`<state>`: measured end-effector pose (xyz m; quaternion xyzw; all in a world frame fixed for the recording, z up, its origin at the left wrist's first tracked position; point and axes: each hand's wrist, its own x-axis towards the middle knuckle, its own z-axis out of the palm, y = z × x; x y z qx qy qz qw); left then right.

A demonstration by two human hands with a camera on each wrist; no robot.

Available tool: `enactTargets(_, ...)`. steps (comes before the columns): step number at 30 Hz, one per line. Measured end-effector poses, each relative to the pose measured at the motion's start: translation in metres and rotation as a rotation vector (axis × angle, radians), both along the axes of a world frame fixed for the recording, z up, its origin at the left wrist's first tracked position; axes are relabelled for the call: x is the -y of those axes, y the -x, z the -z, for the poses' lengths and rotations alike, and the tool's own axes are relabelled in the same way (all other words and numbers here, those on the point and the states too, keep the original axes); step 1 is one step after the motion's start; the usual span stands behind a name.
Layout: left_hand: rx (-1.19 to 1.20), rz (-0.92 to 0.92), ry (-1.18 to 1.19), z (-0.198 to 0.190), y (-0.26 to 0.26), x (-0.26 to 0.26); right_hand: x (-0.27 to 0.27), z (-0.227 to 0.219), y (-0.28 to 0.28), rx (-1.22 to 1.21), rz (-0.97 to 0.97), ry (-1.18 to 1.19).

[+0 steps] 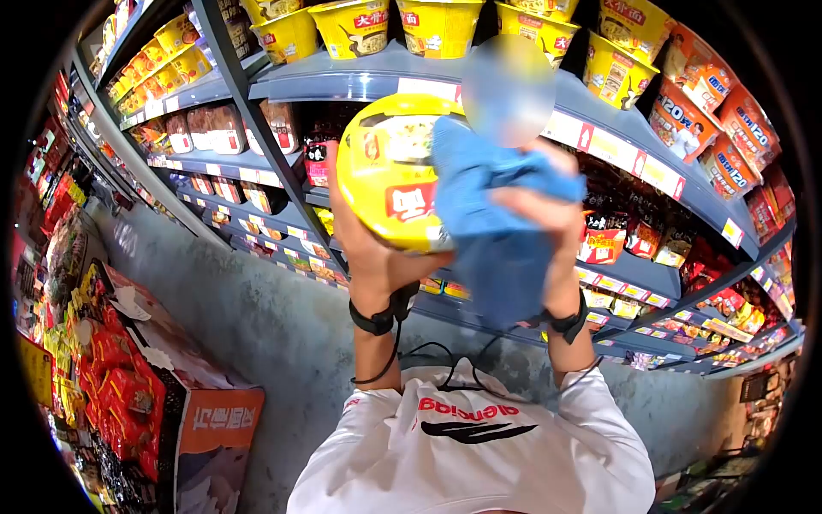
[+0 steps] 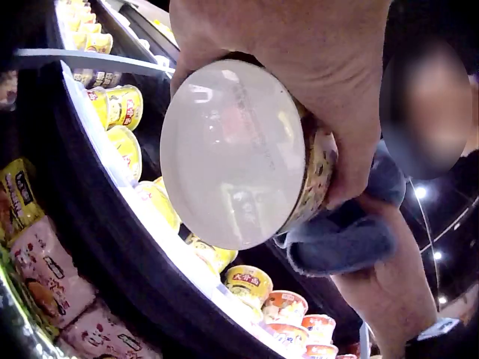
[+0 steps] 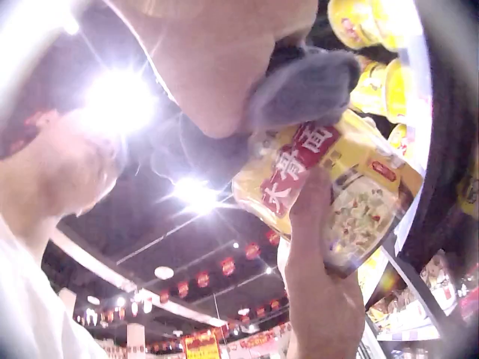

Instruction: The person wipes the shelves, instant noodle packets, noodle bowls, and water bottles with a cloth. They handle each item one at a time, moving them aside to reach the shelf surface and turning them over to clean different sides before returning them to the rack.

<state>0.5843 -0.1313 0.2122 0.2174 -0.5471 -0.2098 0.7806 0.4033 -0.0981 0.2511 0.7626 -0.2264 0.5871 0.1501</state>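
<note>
A yellow instant noodle bowl (image 1: 390, 184) is gripped in my left hand (image 1: 370, 261), its printed lid facing up toward the head camera. The left wrist view shows the bowl's white base (image 2: 232, 157), with fingers wrapped around the side. My right hand (image 1: 556, 214) holds a bunched blue cloth (image 1: 492, 248) against the lid's right part, covering some of the print. In the right wrist view the cloth (image 3: 307, 86) lies at the bowl's edge (image 3: 367, 176), and the left thumb (image 3: 310, 217) presses along the lid.
Similar yellow noodle bowls (image 1: 441, 26) line the upper shelf (image 1: 342, 81) in front, with orange bowls (image 1: 685, 120) at right. Packets (image 1: 604, 240) fill lower shelves. Behind on the left stands a bin of red packets (image 1: 120, 385) on the grey floor (image 1: 282, 368).
</note>
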Motion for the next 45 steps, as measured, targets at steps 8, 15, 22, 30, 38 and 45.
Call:
enactTargets(8,0.659,-0.045,0.147,0.016,-0.027,-0.011,0.022,-0.035,-0.004,-0.273,-0.214,-0.523)
enactTargets(15,0.566,-0.117,-0.048,0.032,-0.03,0.0,-0.011,-0.006,-0.007,-0.407,-0.229,-0.467)
enactTargets(22,0.695,0.156,0.048,0.027,-0.02,-0.022,0.023,0.006,0.02,-0.056,-0.225,-0.698)
enactTargets(30,0.155,0.617,-0.201,0.186,-0.034,0.003,-0.01,0.143,-0.012,0.607,-0.61,-0.74)
enactTargets(38,0.013,0.3,-0.028,0.159,0.023,0.014,-0.017,0.085,-0.039,1.286,-0.978,-1.276)
enactTargets(45,0.02,0.25,-0.056,0.164,0.005,0.013,-0.001,0.111,-0.032,1.076,-1.848,-1.272)
